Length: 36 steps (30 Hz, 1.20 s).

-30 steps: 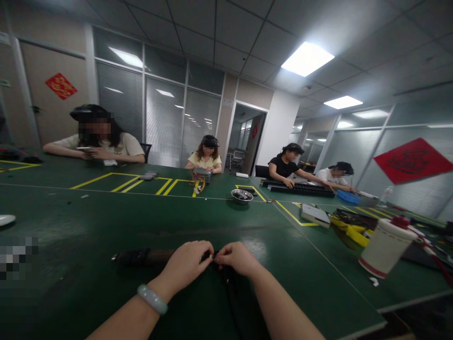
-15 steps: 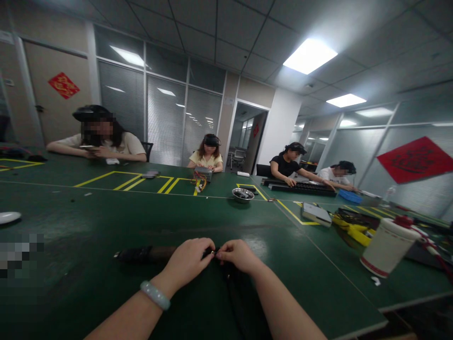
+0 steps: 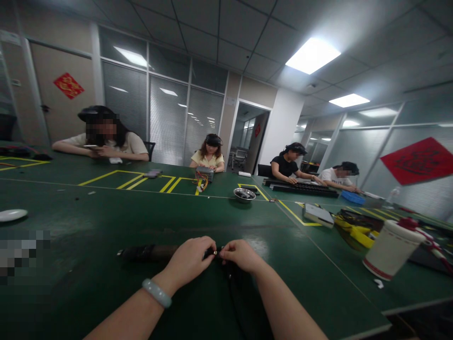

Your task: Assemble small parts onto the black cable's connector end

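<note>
A dark, long cylindrical tool (image 3: 148,252), like an electric screwdriver, lies on the green table with its narrow tip to the left. My left hand (image 3: 191,257), a pale green bangle on its wrist, rests over the tool's right end, thumb and fingers closed around it. Close against it, my right hand (image 3: 240,255) is pinched on a small dark piece, perhaps a cable plug; its kind is mostly hidden by the fingers. Between the fingertips a tiny shiny metal spot (image 3: 215,253) shows. A black cable (image 3: 231,288) runs down from below my right hand toward the table's near side.
A metal bowl (image 3: 244,194) with dark parts stands ahead. To the right are a white cup-like container (image 3: 391,250), a flat grey box (image 3: 318,215) and a yellow item with cables (image 3: 361,234). A white mouse-like object (image 3: 13,216) lies left. Several people sit across the table.
The view has shifted slightly, moving the scene a little to the right. Both hands keep their places at the tool's end; the metal spot between the fingertips shows more clearly.
</note>
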Each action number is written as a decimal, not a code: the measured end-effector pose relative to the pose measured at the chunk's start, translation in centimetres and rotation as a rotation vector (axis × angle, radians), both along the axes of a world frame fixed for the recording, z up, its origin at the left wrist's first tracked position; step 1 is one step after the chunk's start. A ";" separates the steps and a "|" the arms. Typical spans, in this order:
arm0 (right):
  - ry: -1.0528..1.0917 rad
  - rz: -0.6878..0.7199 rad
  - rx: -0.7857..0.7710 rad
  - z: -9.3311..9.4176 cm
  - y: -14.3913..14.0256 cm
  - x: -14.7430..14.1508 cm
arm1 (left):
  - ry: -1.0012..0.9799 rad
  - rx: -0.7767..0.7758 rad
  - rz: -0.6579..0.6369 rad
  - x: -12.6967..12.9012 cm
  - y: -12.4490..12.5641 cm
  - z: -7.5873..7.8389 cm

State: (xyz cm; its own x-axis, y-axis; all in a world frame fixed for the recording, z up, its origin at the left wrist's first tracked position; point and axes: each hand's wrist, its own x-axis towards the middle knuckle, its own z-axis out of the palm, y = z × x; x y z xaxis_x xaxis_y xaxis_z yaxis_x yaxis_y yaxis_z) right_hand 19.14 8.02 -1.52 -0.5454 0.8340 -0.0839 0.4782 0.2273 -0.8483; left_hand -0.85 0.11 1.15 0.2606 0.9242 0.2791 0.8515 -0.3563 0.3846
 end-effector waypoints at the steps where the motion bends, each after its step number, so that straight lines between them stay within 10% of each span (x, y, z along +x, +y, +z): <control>1: -0.013 -0.007 0.001 0.0 0.0 0.0 | 0.000 0.003 0.001 0.0 0.0 -0.1; 36: -0.034 -0.017 0.051 0.0 0.0 0.0 | 0.030 0.028 -0.003 0.4 -0.1 0.1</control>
